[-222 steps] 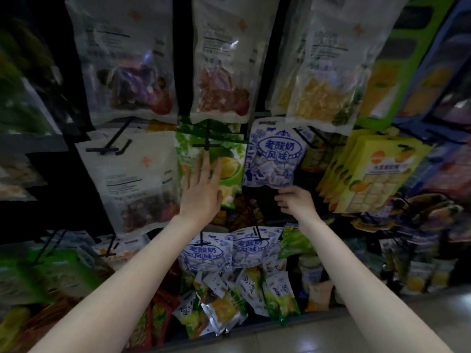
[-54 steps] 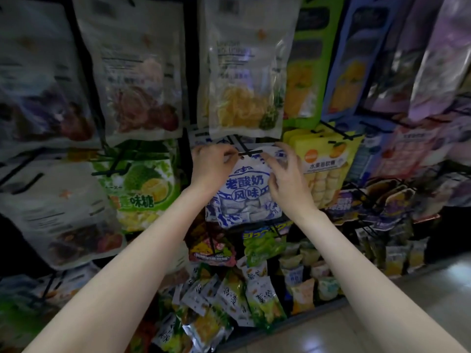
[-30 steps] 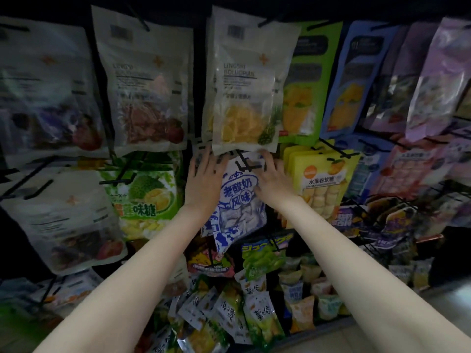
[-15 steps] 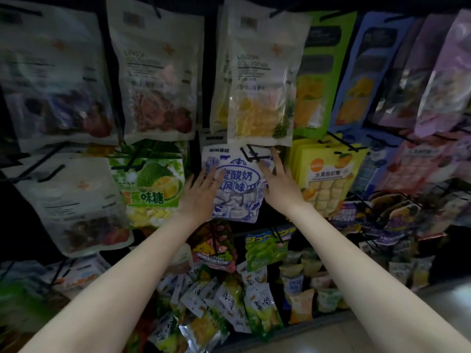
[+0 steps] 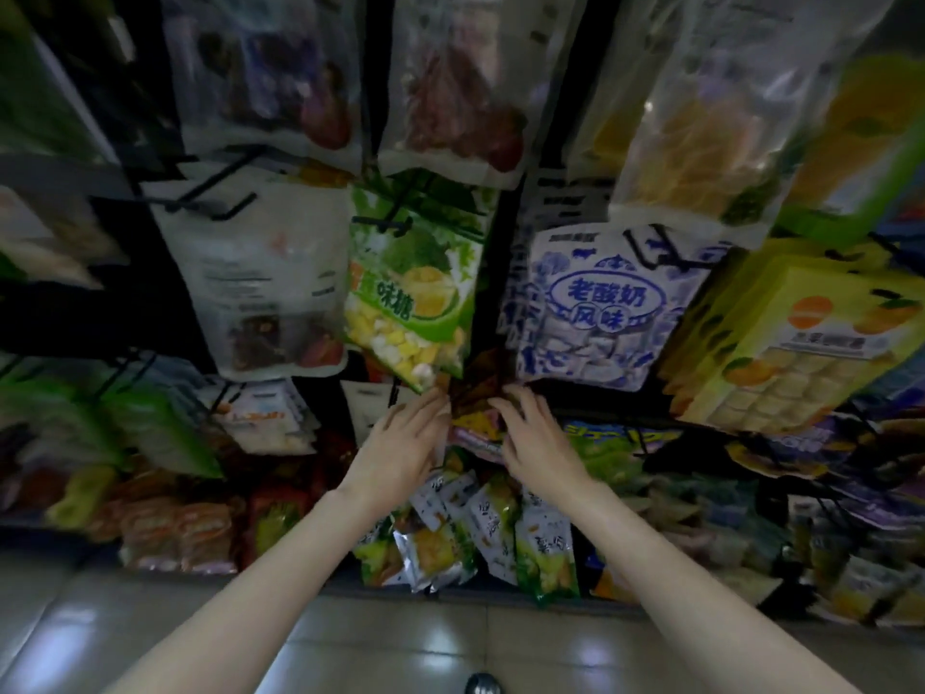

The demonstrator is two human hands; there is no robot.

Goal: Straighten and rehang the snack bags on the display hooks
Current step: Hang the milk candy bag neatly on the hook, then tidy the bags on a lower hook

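Observation:
A blue-and-white snack bag (image 5: 595, 303) hangs straight on its hook in the middle row. Just below it sits a dark orange-and-brown bag (image 5: 475, 393), partly hidden in shadow. My left hand (image 5: 400, 448) touches that bag's left edge with its fingers stretched forward. On the bag's right edge lies my right hand (image 5: 538, 438), fingers slightly bent against it. A green durian candy bag (image 5: 415, 288) hangs tilted to the left of the blue bag.
Clear dried-fruit bags (image 5: 450, 82) hang along the top row. Yellow boxes (image 5: 796, 343) sit at the right. Several small packets (image 5: 465, 533) crowd the bottom row above the tiled floor (image 5: 400, 643). Black wire hooks (image 5: 215, 207) stick out toward me.
Both hands have left the blue-and-white bag and dropped to the dark bag below it. My view has tilted down, showing the floor.

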